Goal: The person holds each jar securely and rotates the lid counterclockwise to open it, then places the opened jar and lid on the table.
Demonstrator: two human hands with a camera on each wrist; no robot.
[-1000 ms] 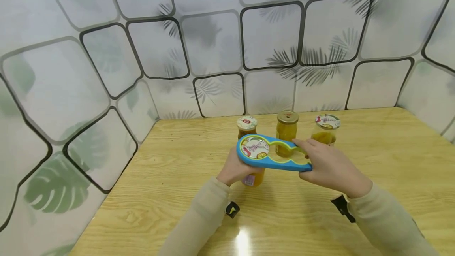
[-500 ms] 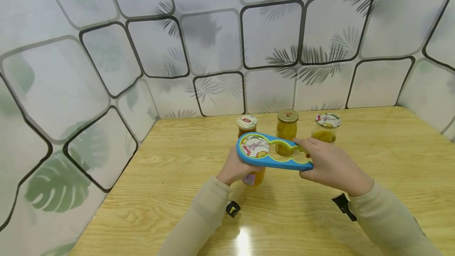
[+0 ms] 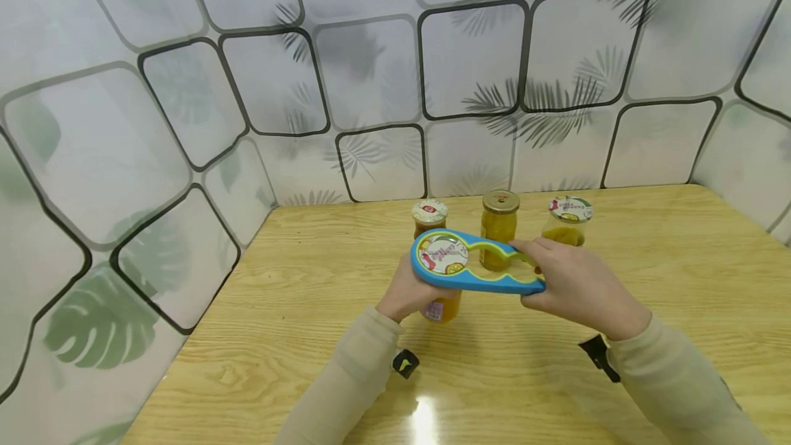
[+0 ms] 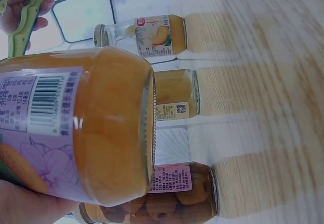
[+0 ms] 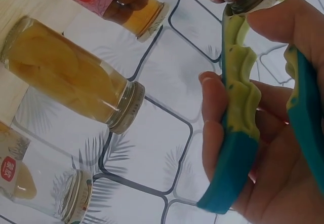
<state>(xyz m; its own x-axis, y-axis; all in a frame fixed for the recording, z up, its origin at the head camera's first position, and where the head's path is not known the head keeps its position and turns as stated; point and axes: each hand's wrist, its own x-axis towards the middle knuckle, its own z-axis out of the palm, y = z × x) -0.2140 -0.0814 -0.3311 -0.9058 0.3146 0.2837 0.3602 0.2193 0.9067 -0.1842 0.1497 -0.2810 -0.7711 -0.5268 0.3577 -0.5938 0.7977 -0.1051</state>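
Observation:
In the head view my left hand [image 3: 408, 290] grips a glass jar [image 3: 443, 310] of orange-coloured fruit, raised above the table. The left wrist view shows this jar [image 4: 114, 133] close up, with a purple label and a barcode. A blue jar opener [image 3: 488, 283] with a yellow-green inner edge encircles the jar's printed lid [image 3: 441, 255] with its large ring. My right hand [image 3: 577, 287] holds the opener's handle end. In the right wrist view the fingers [image 5: 212, 102] and thumb wrap around the two handle arms of the opener [image 5: 235, 148].
Three more lidded jars stand behind: a dark-filled jar [image 3: 429, 215] at left, a gold-lidded jar [image 3: 499, 225] of yellow fruit in the middle, and a partly filled jar [image 3: 565, 225] at right. A patterned wall [image 3: 371, 88] rises behind the wooden table [image 3: 266, 321].

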